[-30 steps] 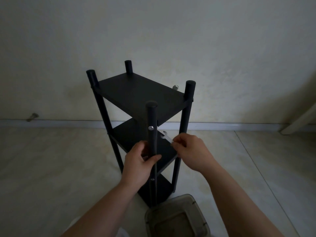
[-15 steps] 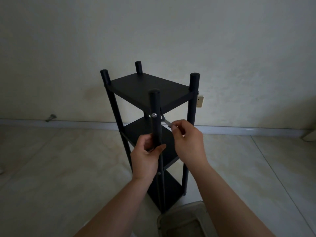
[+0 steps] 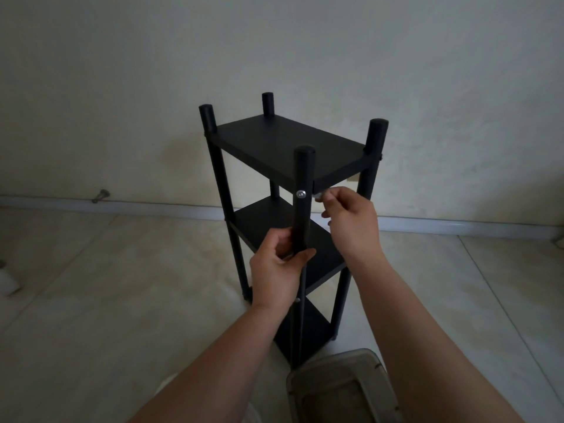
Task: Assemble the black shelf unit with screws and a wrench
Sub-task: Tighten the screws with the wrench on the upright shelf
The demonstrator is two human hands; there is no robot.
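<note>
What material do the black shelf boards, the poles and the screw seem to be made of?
Top shelf board: probably laminated wood board, matte black with a flat square edge. Front pole: possibly painted metal tube, smooth, round and matte; I cannot be sure. Screw: metal, since its silver head shines.

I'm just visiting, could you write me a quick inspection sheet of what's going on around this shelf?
Surface: pale tiled floor, dim light.
Job's things: black shelf unit upright, three shelves; silver screw in front post; wrench barely visible.
Clutter: plastic container near the feet; a loose bolt by the baseboard.
Hands: left hand grips the post; right hand pinches the wrench beside the screw.
Cables: nothing seen.
Surroundings: plain wall.
</note>
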